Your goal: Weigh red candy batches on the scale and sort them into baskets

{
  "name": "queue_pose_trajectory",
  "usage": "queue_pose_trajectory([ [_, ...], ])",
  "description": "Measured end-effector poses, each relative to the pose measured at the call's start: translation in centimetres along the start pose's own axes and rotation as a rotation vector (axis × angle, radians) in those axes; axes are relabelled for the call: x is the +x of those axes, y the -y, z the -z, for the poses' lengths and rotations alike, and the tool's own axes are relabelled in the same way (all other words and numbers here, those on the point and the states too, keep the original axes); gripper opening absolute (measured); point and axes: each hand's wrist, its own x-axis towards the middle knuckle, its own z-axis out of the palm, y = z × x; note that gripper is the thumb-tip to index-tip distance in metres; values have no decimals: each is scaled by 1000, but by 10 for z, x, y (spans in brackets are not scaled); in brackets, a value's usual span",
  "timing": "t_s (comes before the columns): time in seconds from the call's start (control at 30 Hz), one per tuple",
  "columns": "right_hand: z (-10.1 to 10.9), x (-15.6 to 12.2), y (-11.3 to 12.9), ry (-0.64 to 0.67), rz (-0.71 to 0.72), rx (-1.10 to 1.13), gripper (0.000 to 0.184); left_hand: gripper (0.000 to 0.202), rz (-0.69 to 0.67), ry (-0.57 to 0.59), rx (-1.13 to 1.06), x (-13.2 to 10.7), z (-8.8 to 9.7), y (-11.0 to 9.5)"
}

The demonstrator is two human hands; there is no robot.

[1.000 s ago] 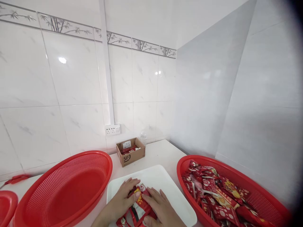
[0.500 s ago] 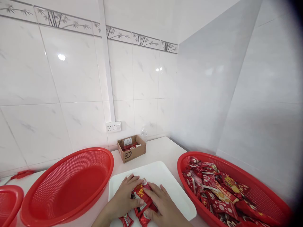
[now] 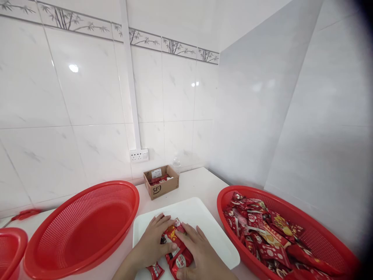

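My left hand [image 3: 155,241] and my right hand [image 3: 196,249] hold a small heap of red snack packets [image 3: 175,237] between them on a white tray [image 3: 198,210]. The left fingers curve over the far left side of the heap, thumb resting across its front. From the right, my other hand presses its fingers against the packets, with its thumb near a round white label on the lowest one. A small red packet [image 3: 155,270] lies on the tray by my left wrist. The undersides of the packets are hidden.
A red basket [image 3: 224,198] of mixed snack packets stands at the right. Another red basket [image 3: 87,233] is at the left, with part of a third [image 3: 14,249] beyond it. Behind the tray sits a cardboard box [image 3: 163,188] with red packets, near the tiled wall.
My right thumb has shifted down and toward me, so the round white label on the lower packet shows more. Both hands otherwise stay around the heap.
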Motion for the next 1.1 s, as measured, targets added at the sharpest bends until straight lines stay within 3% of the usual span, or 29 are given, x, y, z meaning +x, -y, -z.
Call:
queue_pose_trajectory([
  [0.3, 5, 0, 8, 1, -60, 31, 85, 67, -5, 2, -7, -1, 0, -1],
  [0.47, 1, 0, 3, -31, -56, 49, 79, 61, 38, 15, -186, -5, 7, -2],
  [0.57, 0, -1, 2, -69, -66, 85, 69, 60, 111, 50, -267, -7, 13, -6],
  [0.67, 0, -3, 3, -108, -82, 125, 58, 65, 95, 73, -196, -6, 13, -8],
  [0.83, -7, -3, -2, -218, -113, 181, 53, 62, 9, -14, -80, -1, 3, -3],
  [1.1, -16, -1, -14, -405, -191, 144, 50, 65, 25, -127, -41, 2, -8, 2],
])
